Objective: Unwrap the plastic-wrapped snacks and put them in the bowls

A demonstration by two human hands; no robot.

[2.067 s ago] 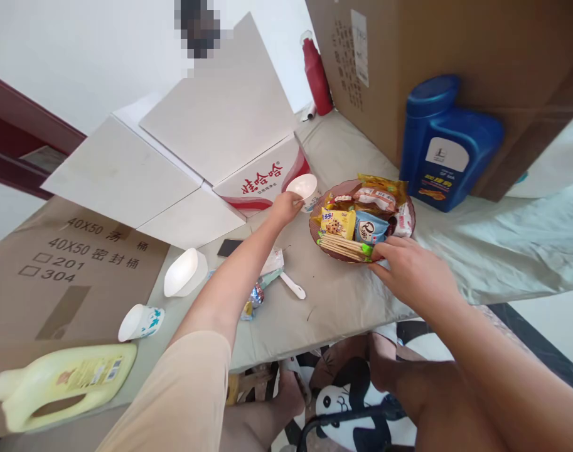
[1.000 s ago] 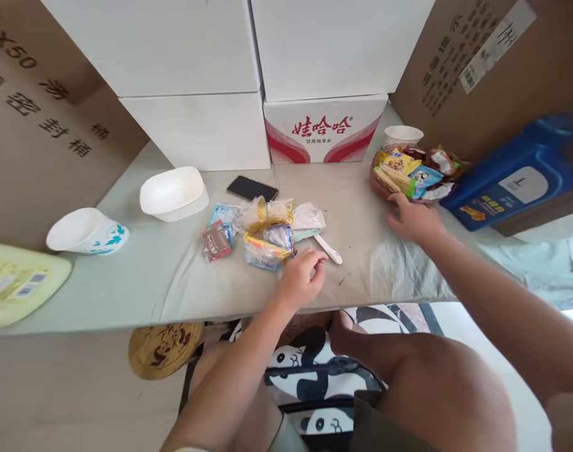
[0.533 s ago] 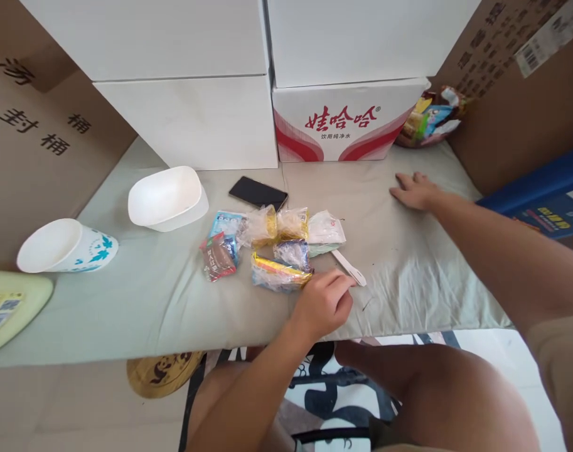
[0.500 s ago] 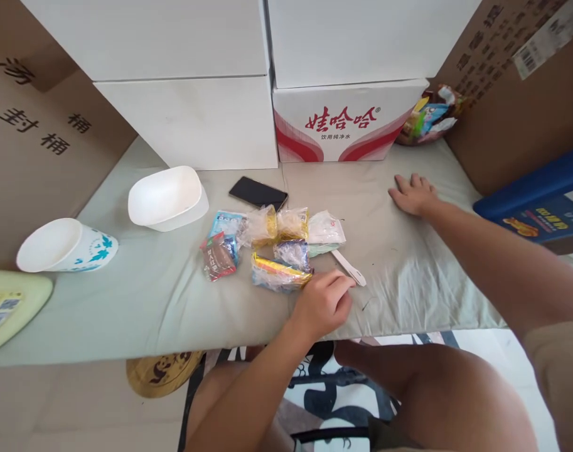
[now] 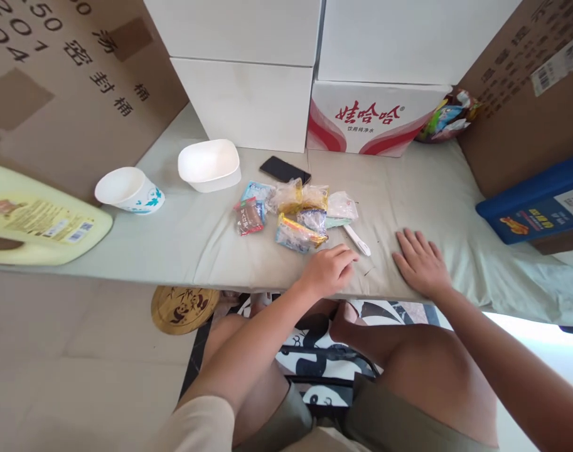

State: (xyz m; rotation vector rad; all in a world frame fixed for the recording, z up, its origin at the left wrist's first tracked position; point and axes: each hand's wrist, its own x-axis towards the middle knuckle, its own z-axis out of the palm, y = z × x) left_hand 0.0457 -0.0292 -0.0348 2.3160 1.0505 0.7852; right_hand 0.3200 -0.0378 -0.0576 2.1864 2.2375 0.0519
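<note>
My left hand (image 5: 331, 270) rests near the cloth's front edge with its fingers loosely curled and nothing visible in them. Its fingertips lie close beside a slim white plastic handle (image 5: 359, 242), whose far end is hidden under a clear packet (image 5: 342, 206). Just beyond this hand is a yellow-and-blue wrapper (image 5: 298, 235). Clustered behind it are a red-and-brown packet (image 5: 249, 216), a light blue packet (image 5: 257, 191), a blue-and-clear wrapper (image 5: 313, 220) and yellowish clear wrappers (image 5: 289, 196). To the right, my right hand (image 5: 422, 262) lies flat on the cloth, fingers spread, holding nothing.
Behind the wrappers lies a black phone (image 5: 285, 170). A white tub (image 5: 209, 166), a paper cup (image 5: 130, 190) and a yellow bottle (image 5: 41, 216) stand leftward. White boxes (image 5: 248, 103) and a red-and-white carton (image 5: 378, 119) line the back. A blue box (image 5: 531, 207) sits right.
The view has shifted, so the tabletop things appear higher and farther right. My right hand has drawn back toward the front edge and flattened. My left hand stays beside the wrappers.
</note>
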